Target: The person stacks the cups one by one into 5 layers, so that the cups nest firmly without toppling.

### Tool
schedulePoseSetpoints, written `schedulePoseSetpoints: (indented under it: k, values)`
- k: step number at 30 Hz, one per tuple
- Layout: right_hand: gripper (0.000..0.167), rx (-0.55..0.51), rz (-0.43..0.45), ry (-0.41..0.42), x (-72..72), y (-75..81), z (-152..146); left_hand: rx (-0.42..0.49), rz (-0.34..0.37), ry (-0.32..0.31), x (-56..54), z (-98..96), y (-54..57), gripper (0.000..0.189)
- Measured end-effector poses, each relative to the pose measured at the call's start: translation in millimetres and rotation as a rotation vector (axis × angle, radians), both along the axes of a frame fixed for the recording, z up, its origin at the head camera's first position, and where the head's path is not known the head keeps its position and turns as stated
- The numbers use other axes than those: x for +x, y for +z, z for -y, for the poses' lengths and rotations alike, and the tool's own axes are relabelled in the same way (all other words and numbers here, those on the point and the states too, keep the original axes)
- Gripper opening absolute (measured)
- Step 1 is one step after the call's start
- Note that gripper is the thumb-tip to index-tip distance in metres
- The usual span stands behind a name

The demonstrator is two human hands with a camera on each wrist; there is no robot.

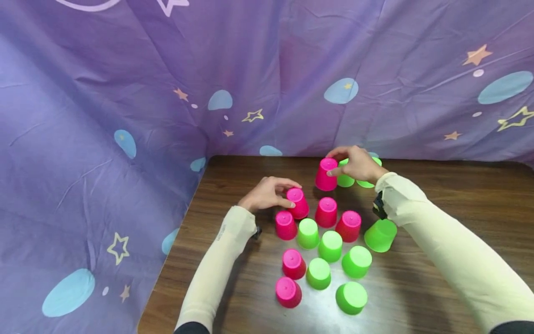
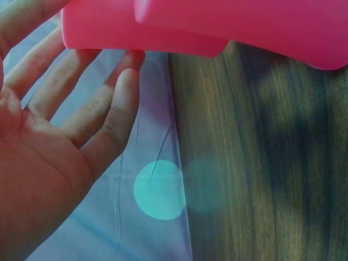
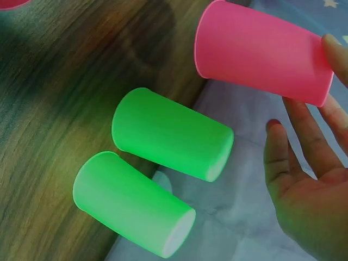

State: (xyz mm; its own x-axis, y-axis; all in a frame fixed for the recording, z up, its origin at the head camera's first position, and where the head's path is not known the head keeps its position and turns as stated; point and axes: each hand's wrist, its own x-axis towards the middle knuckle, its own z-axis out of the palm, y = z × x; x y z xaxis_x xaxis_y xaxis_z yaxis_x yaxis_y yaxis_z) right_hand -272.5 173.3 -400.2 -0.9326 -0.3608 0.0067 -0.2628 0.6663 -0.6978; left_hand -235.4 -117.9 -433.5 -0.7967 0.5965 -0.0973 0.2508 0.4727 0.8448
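Observation:
My right hand (image 1: 359, 163) grips an upside-down pink cup (image 1: 326, 176) near its base, between thumb and fingers; a shadow lies on the wood under it. The right wrist view shows that pink cup (image 3: 261, 51) with its wide rim towards the table, beside two upside-down green cups (image 3: 171, 136). Further left, my left hand (image 1: 269, 193) pinches another upside-down pink cup (image 1: 297, 204), thumb on the near side, fingers behind. In the left wrist view, fingers (image 2: 117, 114) reach up to the pink cup (image 2: 109, 27). Just in front of that cup is one more pink cup (image 1: 286, 226).
Several upside-down cups stand loosely grouped on the brown wooden table (image 1: 225, 181): pink ones like this cup (image 1: 348, 227) and green ones like this cup (image 1: 352, 298). A lone green cup (image 1: 380, 235) stands beneath the right forearm. Purple patterned cloth (image 1: 258, 69) hangs behind and to the left.

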Motion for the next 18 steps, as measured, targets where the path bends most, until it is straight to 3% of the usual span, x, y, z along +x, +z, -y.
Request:
schedulePoseSetpoints:
  k: [8,18]
  values:
    - [0.047,0.105,-0.052,-0.006,-12.8,-13.9,10.9,-0.029,-0.034,-0.003,4.3,0.8,6.6,0.051]
    - [0.049,0.148,0.008,-0.018,-23.5,-21.3,16.7,-0.044,-0.061,-0.009,3.2,4.0,6.3,0.051]
